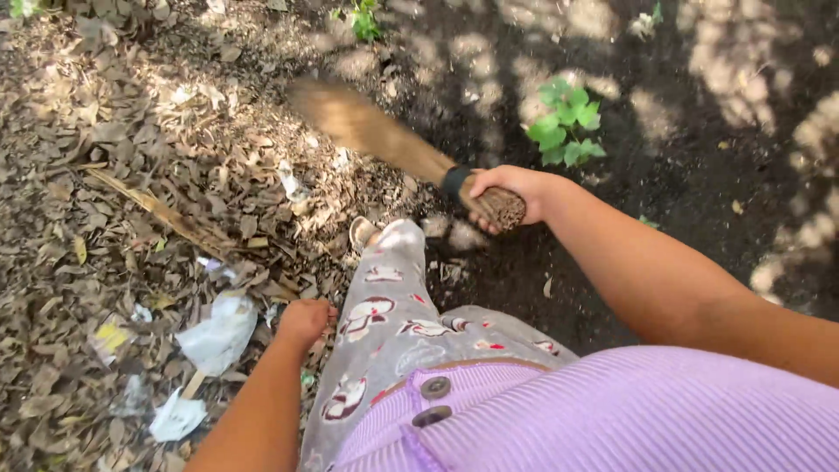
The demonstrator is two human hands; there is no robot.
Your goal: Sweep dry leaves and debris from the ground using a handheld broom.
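my right hand (516, 188) grips the bundled end of a hand broom (393, 140), fingers (489, 223) wrapped tight around the stalks just near side of a black band (454, 181) that binds them. the broom runs away from my hand toward the far left, and its bristle end is blurred over the ground, so i cannot tell whether the tips are touching the soil or just above it.

my left hand (304, 322) hangs low at the near left, fingers curled into a loose fist with nothing in it, just beside my left leg in grey patterned trousers (384, 315). my foot in a pale sandal (360, 232) stands between the two hands, near the edge of the litter.

to the left lies a thick spread of dry brown leaves (140, 175), with a long dry stalk (149, 205) across it. near my left hand, in the leaves, sit scraps of white paper (218, 336), another white scrap (175, 419) and a small yellow bit (111, 336).

to the right the ground is dark bare soil (699, 175) dappled with sun. a small green plant (566, 122) grows there, just beyond my right hand. my lilac ribbed top (612, 419) fills the near right.
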